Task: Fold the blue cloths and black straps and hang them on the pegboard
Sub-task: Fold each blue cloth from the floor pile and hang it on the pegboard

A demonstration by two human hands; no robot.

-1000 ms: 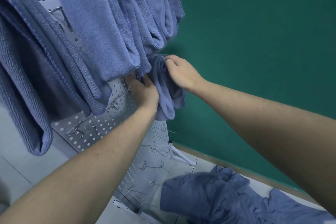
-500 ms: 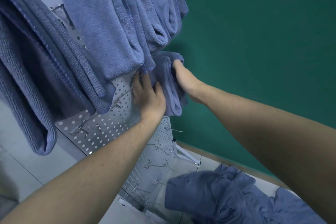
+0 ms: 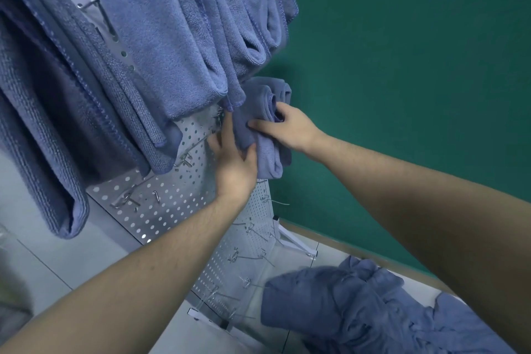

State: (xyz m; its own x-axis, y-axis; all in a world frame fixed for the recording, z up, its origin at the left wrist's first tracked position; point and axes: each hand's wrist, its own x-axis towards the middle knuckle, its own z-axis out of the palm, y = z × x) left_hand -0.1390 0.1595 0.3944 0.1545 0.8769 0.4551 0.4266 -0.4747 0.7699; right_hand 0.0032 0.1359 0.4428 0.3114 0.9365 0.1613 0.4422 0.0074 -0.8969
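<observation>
A folded blue cloth point(image 3: 265, 152) hangs at the right edge of the white pegboard point(image 3: 172, 201), below several folded blue cloths point(image 3: 172, 37) draped over upper hooks. My left hand point(image 3: 234, 164) holds the cloth's left side, thumb against the fabric and fingers behind it near the board. My right hand point(image 3: 287, 128) grips the cloth from the right, thumb pressed across its front and fingers curled into the folds. No black straps are visible.
A heap of unfolded blue cloths point(image 3: 359, 304) lies on the white table at lower right. Bare metal hooks point(image 3: 250, 256) stick out of the pegboard's lower part. A large folded cloth point(image 3: 43, 123) hangs at far left. A green wall stands behind.
My right hand has shifted from the cloth's right edge onto its front, thumb now across the fabric. My left hand slid slightly down, still holding the cloth's left side.
</observation>
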